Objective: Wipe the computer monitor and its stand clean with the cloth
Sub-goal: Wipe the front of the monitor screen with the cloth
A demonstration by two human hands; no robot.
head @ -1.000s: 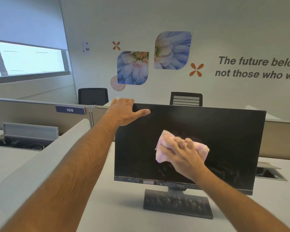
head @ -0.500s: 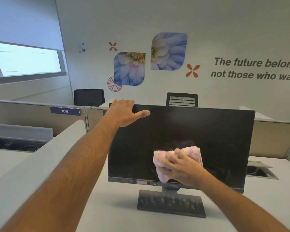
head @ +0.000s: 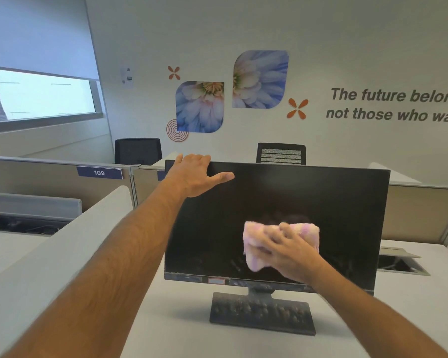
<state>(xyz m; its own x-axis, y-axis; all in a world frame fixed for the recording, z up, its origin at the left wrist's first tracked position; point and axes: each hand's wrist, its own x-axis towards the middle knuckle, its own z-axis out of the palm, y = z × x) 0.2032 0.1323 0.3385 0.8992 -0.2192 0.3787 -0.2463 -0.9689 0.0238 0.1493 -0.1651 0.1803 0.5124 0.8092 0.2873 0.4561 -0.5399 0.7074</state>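
Note:
A black monitor [head: 342, 202] stands on a white desk [head: 166, 332] on a dusty rectangular stand base [head: 261, 313]. My left hand [head: 192, 177] holds its top left corner, with the fingers over the top edge and the thumb on the front. A bunched pink and white cloth [head: 255, 250] lies against the lower middle of the dark screen, and my right hand [head: 290, 257] grips it there. This hand is motion-blurred. Dust streaks show along the screen's lower part and bottom bezel.
Low grey cubicle partitions [head: 62, 228] run to the left and behind the monitor. Two black office chairs [head: 281, 153] stand behind the far partition. Open cable trays [head: 398, 262] are set into the desks at right and left.
My right hand has carried the cloth from mid-screen down to the lower part and slightly right. My left hand has kept its hold on the top corner.

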